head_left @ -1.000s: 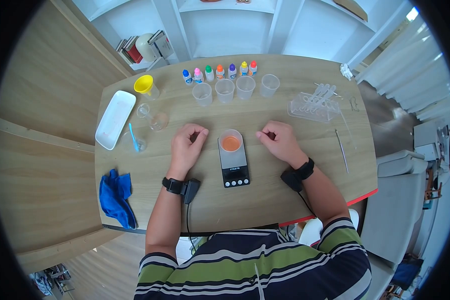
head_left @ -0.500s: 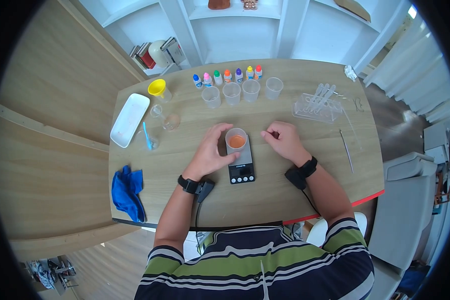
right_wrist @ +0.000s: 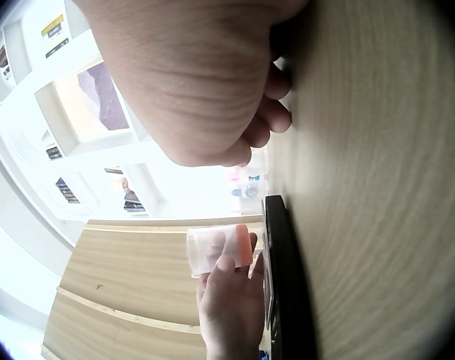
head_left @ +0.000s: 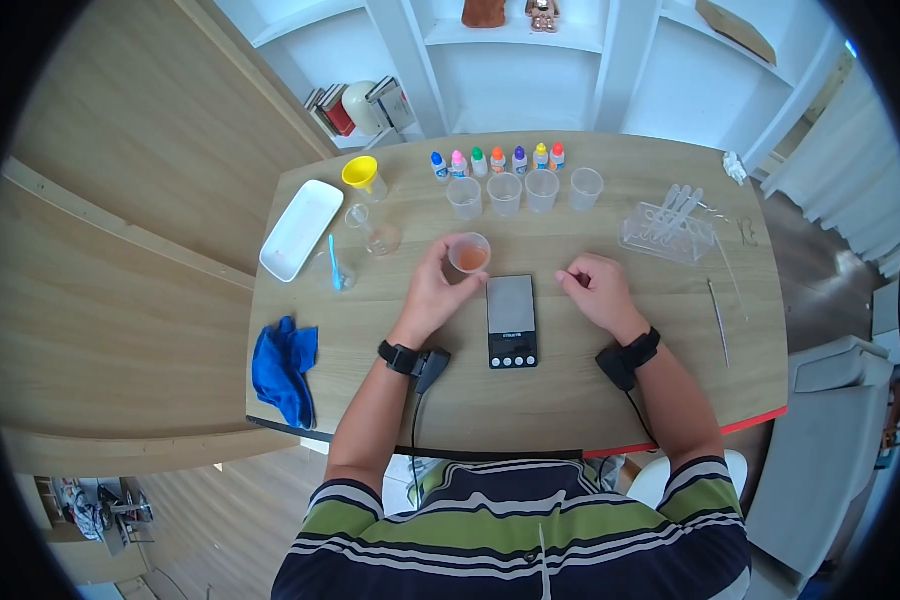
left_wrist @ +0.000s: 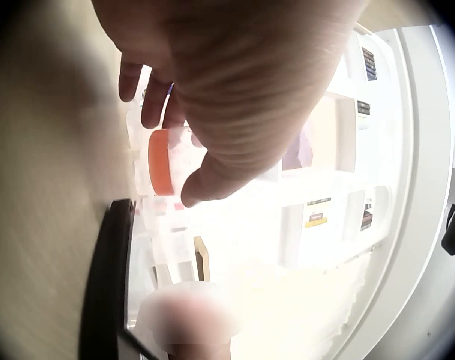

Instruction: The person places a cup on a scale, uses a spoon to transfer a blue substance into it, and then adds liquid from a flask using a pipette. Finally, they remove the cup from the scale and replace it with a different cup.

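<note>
My left hand grips a clear plastic cup of orange liquid between thumb and fingers, beyond the far left corner of the digital scale. From the right wrist view, the cup shows upright above the scale's level, with the liquid a shallow layer at its bottom. Nothing stands on the scale's grey plate. To the right of the scale, my right hand rests on the table with loosely curled fingers and holds nothing.
Several clear cups line up at the back, before small bottles with coloured caps. At left are a white tray, a yellow funnel, a blue spoon and a blue cloth. A tube rack stands right.
My left hand has reached over to the cup on the scale, taken hold of it and moved it off to the left and away from me. The right hand has stayed by the scale.
</note>
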The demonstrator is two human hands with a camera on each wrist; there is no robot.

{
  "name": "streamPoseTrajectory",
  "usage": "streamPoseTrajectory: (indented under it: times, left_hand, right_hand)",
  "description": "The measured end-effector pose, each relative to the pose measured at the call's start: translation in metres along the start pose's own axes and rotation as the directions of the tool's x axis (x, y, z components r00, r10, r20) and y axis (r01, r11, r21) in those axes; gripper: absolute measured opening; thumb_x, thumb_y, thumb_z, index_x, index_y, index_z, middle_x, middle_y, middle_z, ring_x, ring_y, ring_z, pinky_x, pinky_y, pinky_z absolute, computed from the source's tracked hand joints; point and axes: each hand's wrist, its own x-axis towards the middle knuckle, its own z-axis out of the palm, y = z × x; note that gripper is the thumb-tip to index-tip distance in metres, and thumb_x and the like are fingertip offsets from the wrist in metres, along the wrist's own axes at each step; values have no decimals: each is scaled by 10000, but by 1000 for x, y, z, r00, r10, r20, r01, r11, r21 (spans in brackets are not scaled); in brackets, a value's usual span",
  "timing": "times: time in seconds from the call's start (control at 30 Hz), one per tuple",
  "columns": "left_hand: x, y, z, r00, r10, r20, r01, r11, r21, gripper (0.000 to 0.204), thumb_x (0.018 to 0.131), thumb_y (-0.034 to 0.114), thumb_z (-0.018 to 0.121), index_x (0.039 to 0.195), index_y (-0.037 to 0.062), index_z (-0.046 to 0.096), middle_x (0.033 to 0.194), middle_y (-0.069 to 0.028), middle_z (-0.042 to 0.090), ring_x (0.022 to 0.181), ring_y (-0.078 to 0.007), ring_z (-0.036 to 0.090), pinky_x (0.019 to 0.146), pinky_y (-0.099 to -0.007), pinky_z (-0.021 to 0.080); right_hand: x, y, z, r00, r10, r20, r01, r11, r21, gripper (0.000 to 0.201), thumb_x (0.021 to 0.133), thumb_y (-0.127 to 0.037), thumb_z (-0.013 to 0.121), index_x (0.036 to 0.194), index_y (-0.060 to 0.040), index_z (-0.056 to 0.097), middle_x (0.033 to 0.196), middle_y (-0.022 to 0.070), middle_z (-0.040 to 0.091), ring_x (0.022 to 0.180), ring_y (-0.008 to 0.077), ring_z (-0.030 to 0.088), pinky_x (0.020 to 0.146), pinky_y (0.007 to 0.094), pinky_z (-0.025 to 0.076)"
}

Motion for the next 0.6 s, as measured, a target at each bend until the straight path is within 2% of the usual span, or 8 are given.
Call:
streamPoseTrajectory:
  times: [0.03, 0.07, 0.13, 0.17, 0.3, 0.4, 0.47, 0.6]
  left_hand:
    - [3, 0, -6, 998, 21, -57, -19, 999, 27, 545, 874, 90, 877, 1359, 8, 644, 1304, -95, 726, 1183, -202, 707, 1045, -362, 556]
    - [7, -1, -12, 998, 19, -52, -17, 999, 29, 545, 874, 90, 877, 1359, 8, 644, 1304, -95, 726, 1183, -202, 707, 1045, -362, 556]
    - [15, -5, -21, 982, -74, -175, 85, 995, 55, 539, 882, 89, 881, 1350, -4, 630, 1307, -98, 722, 1189, -201, 707, 1056, -358, 554]
    - [19, -8, -23, 970, -110, -216, 106, 994, -33, 547, 893, 92, 885, 1353, -16, 609, 1311, -119, 717, 1211, -202, 699, 1074, -356, 545]
    - [40, -32, -30, 959, -63, -277, 39, 995, -90, 566, 901, 89, 882, 1371, -28, 589, 1307, -127, 715, 1228, -202, 692, 1097, -355, 534]
    - [54, -40, -30, 943, -47, -329, 31, 998, -53, 577, 907, 101, 881, 1386, -34, 590, 1328, -147, 710, 1259, -217, 685, 1119, -365, 523]
    - [61, -46, -30, 927, -14, -375, 38, 998, 55, 605, 918, 129, 871, 1419, -50, 583, 1339, -175, 721, 1256, -237, 700, 1102, -377, 536]
    - [65, -47, -28, 921, 12, -390, 56, 985, 162, 629, 927, 165, 858, 1441, -66, 580, 1325, -203, 741, 1231, -263, 722, 1069, -387, 555]
  right_hand:
    - [0, 0, 0, 1000, 5, 3, -5, 1000, 3, 249, 932, -193, 832, 802, -24, 704, 711, 106, 665, 603, 233, 644, 580, 378, 500]
    - [0, 1, 0, 1000, 10, 4, -10, 1000, 6, 251, 933, -195, 831, 801, -24, 703, 711, 106, 665, 603, 234, 644, 579, 379, 499]
    - [0, -1, -1, 1000, 15, 0, -15, 1000, 9, 251, 932, -196, 832, 801, -25, 703, 712, 106, 666, 605, 234, 645, 581, 379, 501]
    - [0, -2, -1, 1000, 17, 1, -17, 1000, 9, 252, 931, -197, 833, 800, -25, 702, 713, 106, 666, 607, 234, 645, 583, 379, 503]
    - [-1, 0, 1, 1000, 13, -6, -13, 1000, 10, 248, 930, -188, 833, 800, -24, 701, 721, 104, 669, 612, 233, 645, 589, 375, 507]
    - [-1, -1, 0, 1000, 11, -12, -11, 1000, 10, 242, 931, -176, 831, 799, -22, 699, 730, 105, 672, 619, 235, 647, 594, 376, 511]
    - [-1, -2, 0, 1000, 2, -11, -2, 999, 36, 234, 930, -165, 830, 802, -19, 700, 737, 108, 674, 624, 240, 648, 599, 377, 514]
    - [-1, 0, 0, 1000, 1, -10, 0, 999, 35, 234, 930, -169, 829, 805, -17, 703, 738, 111, 674, 631, 245, 649, 601, 378, 514]
